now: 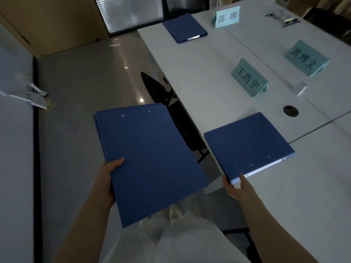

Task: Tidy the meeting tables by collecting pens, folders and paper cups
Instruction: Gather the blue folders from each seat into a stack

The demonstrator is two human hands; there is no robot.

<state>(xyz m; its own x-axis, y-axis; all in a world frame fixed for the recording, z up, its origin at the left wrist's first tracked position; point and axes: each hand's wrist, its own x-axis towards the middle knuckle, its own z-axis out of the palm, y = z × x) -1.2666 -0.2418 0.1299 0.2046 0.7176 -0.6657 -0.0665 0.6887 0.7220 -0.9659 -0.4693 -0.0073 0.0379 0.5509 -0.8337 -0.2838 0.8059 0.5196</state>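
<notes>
We look down from head height at a dim meeting room with a long white counter point(199, 76) running away to the right. Our left hand point(109, 179) holds a stack of blue folders point(152, 160) out over the grey floor point(79, 76), level and just to the left of the counter's edge. The thumb lies flat on the top cover while the fingers curl underneath, out of sight, so the hand is closed around the stack's near left side.

Our right hand point(238, 188) grips the near corner of another blue folder point(247, 145), which lies flat at the counter's near edge. The thumb presses on top of the corner and the fingers wrap below it. We cannot tell whether that corner is raised off the surface.

A third blue folder point(184, 28) lies flat at the far end of the counter, well apart from the others. Three folded name cards stand on the counter: a pale one point(227, 17) near the far folder, and two teal ones, one point(248, 77) in the middle and one point(305, 57) further right. A round cable hole point(290, 111) sits just beyond the folder we grip. A dark chair point(171, 111) is tucked in beside the counter's edge, between the two nearer folders. Light trousers and one pale shoe point(175, 211) show below.
</notes>
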